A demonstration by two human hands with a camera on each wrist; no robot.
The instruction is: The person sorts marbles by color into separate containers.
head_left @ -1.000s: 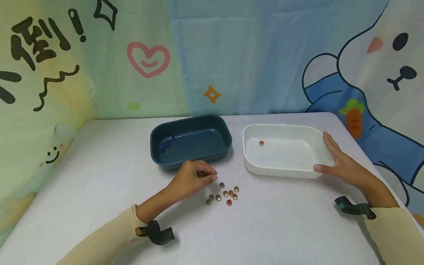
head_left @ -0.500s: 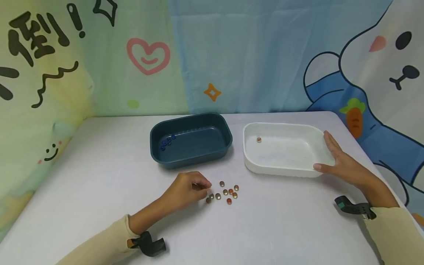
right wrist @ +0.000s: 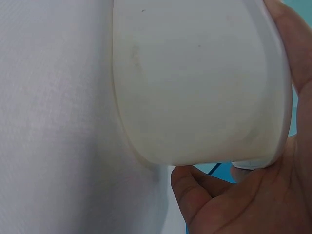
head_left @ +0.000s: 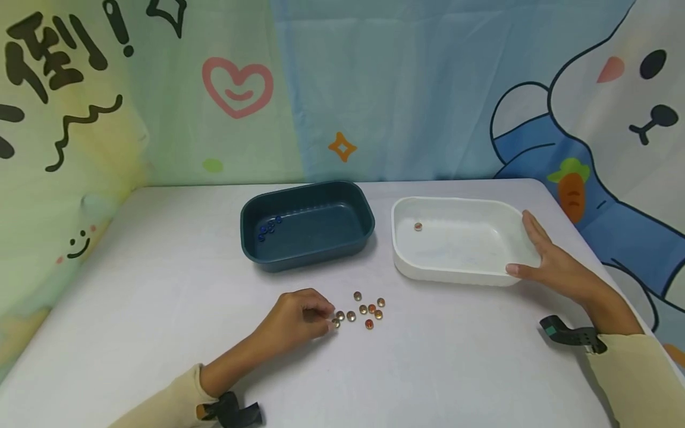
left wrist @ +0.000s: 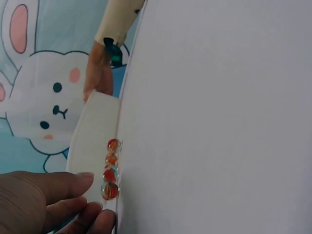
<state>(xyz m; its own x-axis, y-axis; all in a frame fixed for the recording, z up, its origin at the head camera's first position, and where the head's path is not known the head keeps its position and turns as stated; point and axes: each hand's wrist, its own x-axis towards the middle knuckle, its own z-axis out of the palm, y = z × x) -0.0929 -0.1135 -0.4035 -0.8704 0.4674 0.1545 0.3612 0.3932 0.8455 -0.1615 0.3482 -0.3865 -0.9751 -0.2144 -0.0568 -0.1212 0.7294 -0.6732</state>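
Several clear glass marbles with orange or brownish cores lie loose on the white table, such as this marble (head_left: 351,316) in the head view. My left hand (head_left: 294,321) is low at their left edge, thumb and fingertips apart, right at the nearest marble (head_left: 336,323). From the left wrist, a row of orange-cored marbles (left wrist: 110,191) shows just past the fingertips. My right hand (head_left: 556,267) holds the right end of a white tray (head_left: 455,277), its thumb at the front rim and fingers along the end wall. One orange marble (head_left: 418,226) sits inside that tray.
Left of the white tray stands a dark blue tray (head_left: 310,259) with several blue marbles (head_left: 270,226) at its left end. A printed cloth backdrop (head_left: 385,89) hangs behind the table (head_left: 455,356).
My left hand has moved down and left from beside the dark blue tray to the marbles' left edge. The right hand stays on the white tray, where the lone marble has shifted slightly left.
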